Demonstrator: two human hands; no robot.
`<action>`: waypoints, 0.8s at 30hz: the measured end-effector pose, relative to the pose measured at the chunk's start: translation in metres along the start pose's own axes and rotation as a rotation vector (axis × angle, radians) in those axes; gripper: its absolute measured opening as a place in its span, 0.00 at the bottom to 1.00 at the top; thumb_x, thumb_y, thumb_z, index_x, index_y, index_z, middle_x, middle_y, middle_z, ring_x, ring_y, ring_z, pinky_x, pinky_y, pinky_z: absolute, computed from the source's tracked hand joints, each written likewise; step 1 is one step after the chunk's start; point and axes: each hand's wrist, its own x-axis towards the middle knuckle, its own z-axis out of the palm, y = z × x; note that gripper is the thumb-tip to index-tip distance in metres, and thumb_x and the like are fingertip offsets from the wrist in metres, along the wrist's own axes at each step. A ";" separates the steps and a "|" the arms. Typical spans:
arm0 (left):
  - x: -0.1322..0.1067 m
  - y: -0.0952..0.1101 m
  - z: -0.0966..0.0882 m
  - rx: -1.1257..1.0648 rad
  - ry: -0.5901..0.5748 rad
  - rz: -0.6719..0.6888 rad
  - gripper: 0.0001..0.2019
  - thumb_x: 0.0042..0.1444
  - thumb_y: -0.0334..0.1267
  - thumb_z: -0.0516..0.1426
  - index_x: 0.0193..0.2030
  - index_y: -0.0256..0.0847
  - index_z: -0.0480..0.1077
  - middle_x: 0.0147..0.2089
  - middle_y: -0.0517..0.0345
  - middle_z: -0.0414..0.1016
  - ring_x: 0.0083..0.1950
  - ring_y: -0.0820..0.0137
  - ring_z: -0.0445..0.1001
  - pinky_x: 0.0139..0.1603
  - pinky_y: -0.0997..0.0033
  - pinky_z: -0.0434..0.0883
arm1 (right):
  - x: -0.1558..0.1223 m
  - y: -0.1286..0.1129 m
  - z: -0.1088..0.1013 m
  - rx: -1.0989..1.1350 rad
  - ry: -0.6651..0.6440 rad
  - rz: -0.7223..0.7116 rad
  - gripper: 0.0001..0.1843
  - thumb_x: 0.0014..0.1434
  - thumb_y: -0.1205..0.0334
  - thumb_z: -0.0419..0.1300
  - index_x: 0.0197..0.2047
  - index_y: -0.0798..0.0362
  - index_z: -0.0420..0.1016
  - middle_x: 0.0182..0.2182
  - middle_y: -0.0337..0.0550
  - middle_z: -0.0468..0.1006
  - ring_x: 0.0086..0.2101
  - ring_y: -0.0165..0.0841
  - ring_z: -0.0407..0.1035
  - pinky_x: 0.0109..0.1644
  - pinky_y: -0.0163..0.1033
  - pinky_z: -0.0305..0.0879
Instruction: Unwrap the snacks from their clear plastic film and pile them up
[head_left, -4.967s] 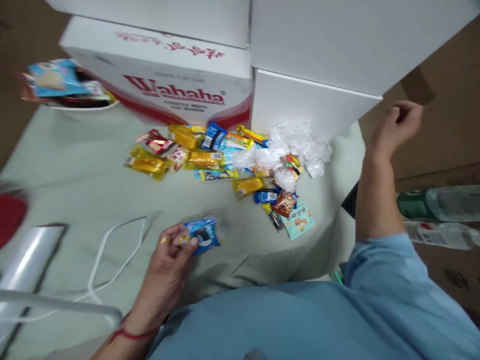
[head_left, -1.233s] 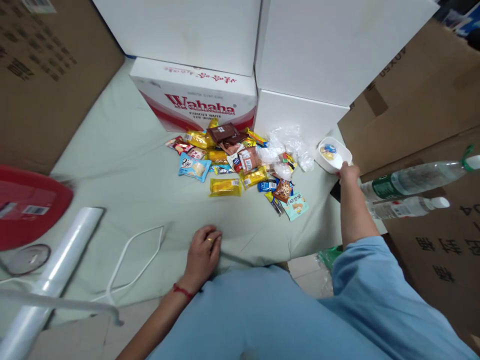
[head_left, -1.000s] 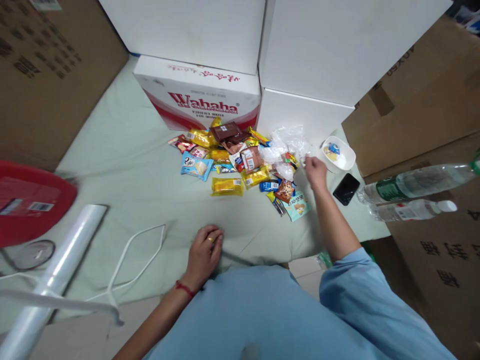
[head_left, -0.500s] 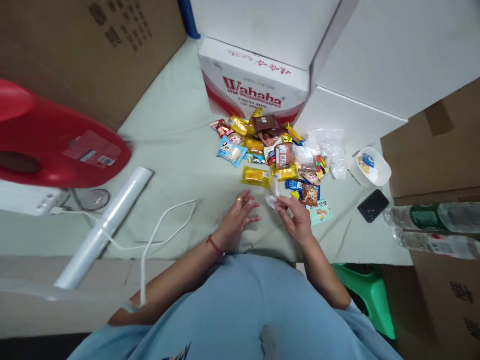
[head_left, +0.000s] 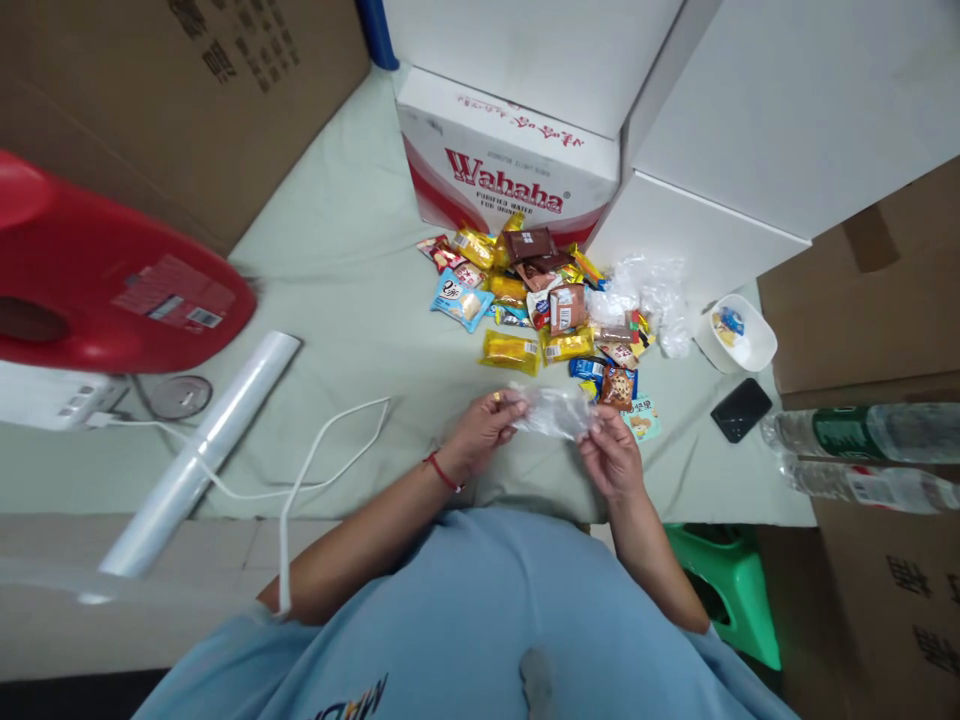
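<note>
Two ends of the clear plastic (head_left: 553, 413) were grasped: the left hand (head_left: 478, 433) had closed its fingers on the left, joining the right hand (head_left: 615, 458). Two-sided control apparently resulted.

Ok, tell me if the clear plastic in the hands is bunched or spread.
Spread, though wrinkled: the left hand and right hand hold opposite ends of the clear plastic.

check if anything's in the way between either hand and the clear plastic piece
Nothing visible is: the left hand and right hand each grip one end of the clear plastic piece, held between them. The wrapped snacks lie beyond it on the table, not between it and either hand.
</note>
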 end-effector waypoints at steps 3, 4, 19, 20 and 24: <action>0.000 0.004 -0.007 0.013 0.123 0.047 0.26 0.38 0.53 0.77 0.32 0.38 0.72 0.26 0.68 0.67 0.22 0.83 0.57 0.21 0.80 0.50 | 0.005 0.005 -0.011 -0.129 -0.009 -0.051 0.16 0.54 0.47 0.72 0.38 0.48 0.77 0.33 0.38 0.75 0.32 0.31 0.67 0.39 0.37 0.68; -0.001 0.004 -0.009 0.029 0.147 0.052 0.27 0.37 0.53 0.77 0.33 0.38 0.72 0.26 0.68 0.67 0.22 0.83 0.58 0.21 0.80 0.51 | 0.006 0.006 -0.016 -0.216 -0.026 -0.068 0.14 0.56 0.49 0.71 0.37 0.49 0.78 0.34 0.39 0.75 0.31 0.30 0.67 0.38 0.36 0.67; -0.025 -0.008 -0.015 0.378 0.194 0.199 0.23 0.56 0.61 0.65 0.33 0.40 0.74 0.30 0.60 0.70 0.32 0.72 0.65 0.29 0.75 0.63 | 0.035 0.003 0.035 -0.876 -0.312 -0.717 0.12 0.71 0.62 0.56 0.46 0.50 0.83 0.50 0.49 0.79 0.48 0.36 0.75 0.54 0.42 0.75; -0.025 -0.006 -0.018 0.344 0.241 0.206 0.23 0.55 0.61 0.65 0.32 0.39 0.75 0.30 0.60 0.70 0.32 0.72 0.64 0.28 0.75 0.62 | 0.035 0.003 0.034 -0.870 -0.320 -0.723 0.12 0.71 0.62 0.56 0.45 0.50 0.83 0.51 0.49 0.79 0.48 0.36 0.75 0.55 0.42 0.75; -0.027 -0.004 -0.028 0.134 0.358 0.214 0.23 0.53 0.61 0.65 0.37 0.39 0.77 0.33 0.59 0.70 0.30 0.74 0.61 0.22 0.77 0.54 | 0.025 -0.002 0.017 -0.774 -0.322 -0.673 0.10 0.69 0.58 0.60 0.43 0.48 0.83 0.58 0.49 0.77 0.51 0.38 0.75 0.60 0.48 0.74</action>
